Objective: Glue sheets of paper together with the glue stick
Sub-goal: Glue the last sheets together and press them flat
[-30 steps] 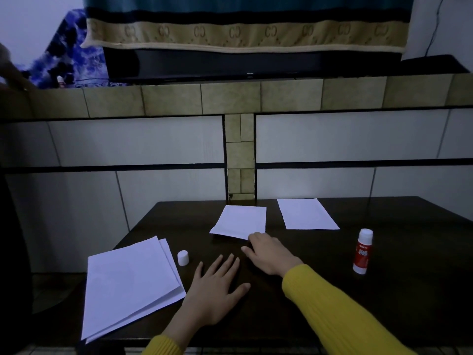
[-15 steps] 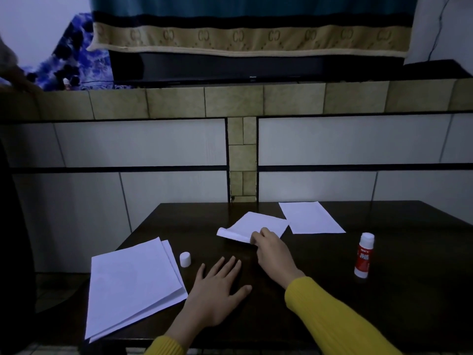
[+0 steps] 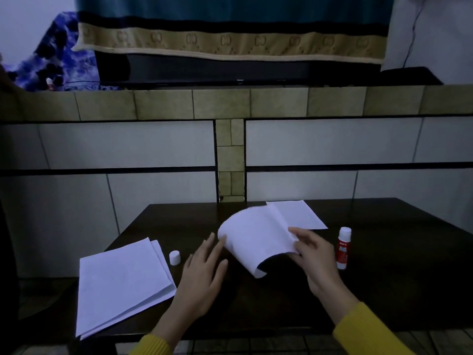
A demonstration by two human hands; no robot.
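My right hand (image 3: 311, 254) pinches the edge of a white sheet of paper (image 3: 253, 239), which curls up off the dark table (image 3: 384, 290) in mid air. My left hand (image 3: 204, 275) lies flat with fingers spread, its fingertips touching the sheet's left edge. A second white sheet (image 3: 297, 213) lies flat behind at the table's far side. The red and white glue stick (image 3: 343, 248) stands upright and uncapped just right of my right hand. Its white cap (image 3: 174, 258) sits left of my left hand.
A stack of white sheets (image 3: 120, 285) lies at the table's front left corner. A tiled wall and ledge (image 3: 230, 103) rise right behind the table, with a dark box and patterned cloth on top.
My right hand took the middle sheet by its edge, lifted it and pulled it toward me, so it now curls in the air. My left hand shifted a little to the sheet.
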